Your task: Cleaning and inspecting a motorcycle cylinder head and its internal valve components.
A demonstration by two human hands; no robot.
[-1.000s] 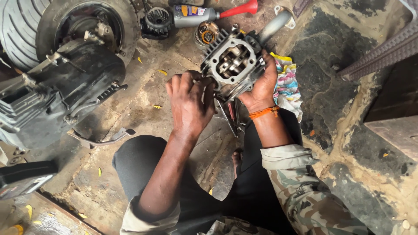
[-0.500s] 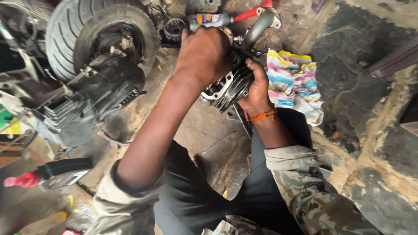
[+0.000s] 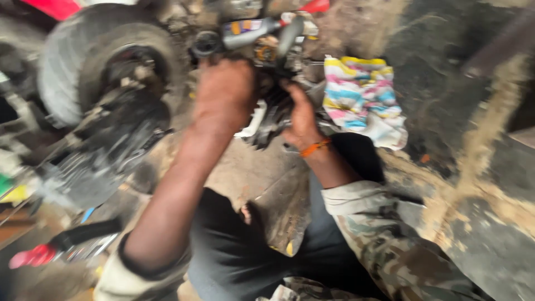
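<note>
Motion blur smears the engine part [image 3: 267, 120], half hidden behind both hands.

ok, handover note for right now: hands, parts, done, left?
Left hand is on top of the metal engine part, fingers hidden by blur.
Right hand grips the part's right side.
The part is held off the dirty floor, next to a striped rag and a wheel; a spray can lies behind.
Done: part picked up.
Left: cannot tell; the frame is blurred.

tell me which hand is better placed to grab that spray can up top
Left, probably. The left hand sits just below the spray can, while the right hand grips the engine part lower down.
</note>
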